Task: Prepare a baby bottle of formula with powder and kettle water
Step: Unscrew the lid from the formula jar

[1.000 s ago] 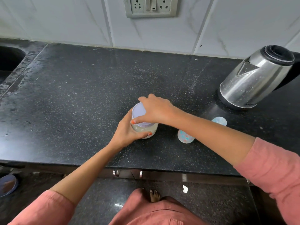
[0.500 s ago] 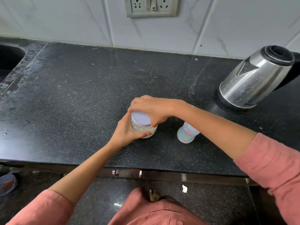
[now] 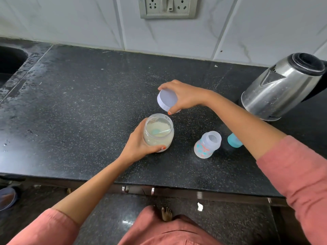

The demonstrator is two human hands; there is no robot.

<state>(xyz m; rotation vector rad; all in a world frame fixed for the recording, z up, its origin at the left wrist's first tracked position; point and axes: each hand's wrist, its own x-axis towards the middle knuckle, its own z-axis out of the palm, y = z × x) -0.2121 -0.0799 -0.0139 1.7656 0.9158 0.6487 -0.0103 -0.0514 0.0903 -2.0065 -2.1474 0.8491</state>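
At the far left a sink (image 3: 10, 64) is sunk into the black speckled worktop (image 3: 79, 106). Near the middle, the left hand (image 3: 138, 145) has its grip clamped round the clear powder jar (image 3: 158, 133), fingers behind and thumb across the lower front. The jar is open and holds pale powder with a teal scoop (image 3: 156, 132) lying in it. Just above and slightly right of the jar's mouth, clear of it, the right hand (image 3: 187, 96) pinches the white lid (image 3: 167, 100) by its rim, its grip closed on it and the lid tilted. To the right of the jar, the baby bottle (image 3: 208, 145) stands on the worktop with its mouth uncovered. Just beyond it a teal cap (image 3: 234, 140) is partly hidden by the right forearm. At the far right edge stands the steel kettle (image 3: 283, 87), its black lid on.
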